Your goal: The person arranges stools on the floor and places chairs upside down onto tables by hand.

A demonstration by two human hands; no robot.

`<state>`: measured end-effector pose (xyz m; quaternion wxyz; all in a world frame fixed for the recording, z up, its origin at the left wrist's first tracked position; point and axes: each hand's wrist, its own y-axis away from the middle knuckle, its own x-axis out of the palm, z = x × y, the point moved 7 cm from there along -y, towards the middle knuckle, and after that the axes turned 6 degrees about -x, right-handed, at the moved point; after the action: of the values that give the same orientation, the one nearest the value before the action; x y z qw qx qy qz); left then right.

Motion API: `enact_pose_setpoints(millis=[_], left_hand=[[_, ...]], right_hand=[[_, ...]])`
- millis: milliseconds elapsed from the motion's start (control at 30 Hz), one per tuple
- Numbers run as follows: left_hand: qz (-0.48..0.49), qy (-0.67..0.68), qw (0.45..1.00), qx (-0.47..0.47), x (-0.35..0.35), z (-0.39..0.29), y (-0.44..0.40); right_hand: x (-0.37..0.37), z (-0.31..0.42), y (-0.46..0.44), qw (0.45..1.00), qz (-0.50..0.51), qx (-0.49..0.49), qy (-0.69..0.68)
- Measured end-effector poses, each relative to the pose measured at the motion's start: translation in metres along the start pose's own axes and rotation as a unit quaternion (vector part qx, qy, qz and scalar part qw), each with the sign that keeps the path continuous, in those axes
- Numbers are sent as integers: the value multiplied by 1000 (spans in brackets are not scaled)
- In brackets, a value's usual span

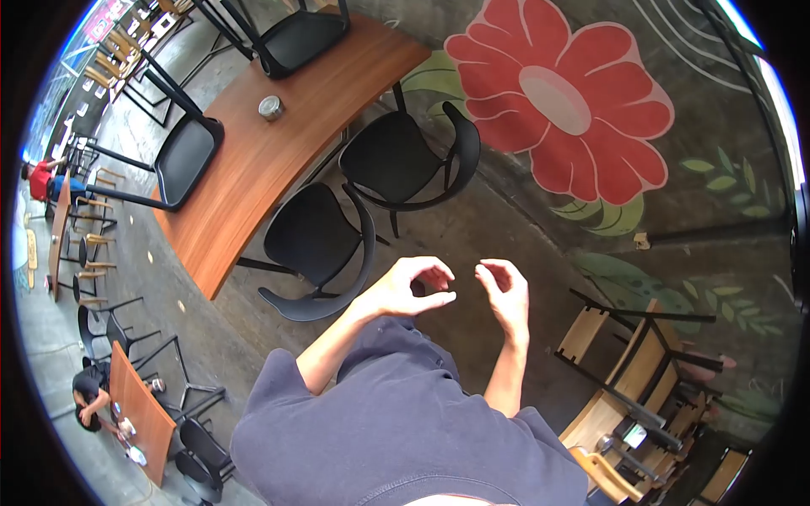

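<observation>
Both hands are held up before the dark shirt, turned toward each other with a gap between. In the left hand, a fairly wide grip is formed, thumb and curled fingers spread apart; in the right hand, the grip is loosely curved and partly open. The left hand is seen nearest to a black armchair, which is placed on the floor beside the wooden tabletop. A second armchair is set alongside. On the tabletop, a round tin and upturned black chairs are supported.
</observation>
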<state>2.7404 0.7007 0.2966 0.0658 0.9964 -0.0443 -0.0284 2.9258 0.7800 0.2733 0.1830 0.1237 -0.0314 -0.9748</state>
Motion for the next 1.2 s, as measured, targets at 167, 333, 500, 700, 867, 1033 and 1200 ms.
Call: enact_pose_setpoints(millis=[167,333,500,700,867,1033,1200], left_hand=[[-31,77,996,33,2,-2,-76],[-26,26,996,80,-21,-38,-160],[-112,36,989,90,-89,-66,-222],[-290,-58,955,33,-161,-74,-203],[-491,-115,860,-74,-164,-78,-130],[-640,-55,761,-89,-82,-82,-80],[-731,87,673,-74,20,-71,-78]], right_hand=[[3,5,-70,995,100,-1,1],[-30,-15,-169,993,111,22,32],[1,-42,-282,976,210,-32,39],[105,-134,-363,894,368,-46,251],[211,-238,-354,719,552,-159,391],[205,-335,-343,538,672,-72,503],[191,-300,-347,523,693,31,495]])
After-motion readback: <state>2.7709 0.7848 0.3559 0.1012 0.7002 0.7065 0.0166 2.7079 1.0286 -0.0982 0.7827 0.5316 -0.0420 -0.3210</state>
